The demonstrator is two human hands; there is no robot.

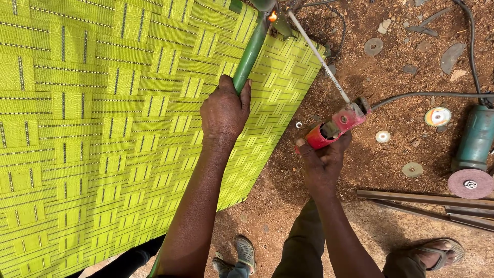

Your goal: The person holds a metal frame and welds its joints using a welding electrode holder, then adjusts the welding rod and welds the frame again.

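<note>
A large yellow-green woven panel [103,128] fills the left of the view over the dirt ground [391,103], its green metal tube [250,51] along the right edge clasped by the left hand [224,110], while the right hand [321,162] clamps a red electrode holder [334,126] whose welding rod [316,51] glows at the tube's top end.

Woven yellow-green webbing [103,128] looks like matt plastic strapping, the green painted tube [250,54] smooth metal, the ground [391,77] rough dirt.

Bare-armed person in work clothes

Sleeveless forearms, both hands ungloved; olive-green cloth trousers [303,247]; grey open strap sandals [437,252] on the feet.
</note>
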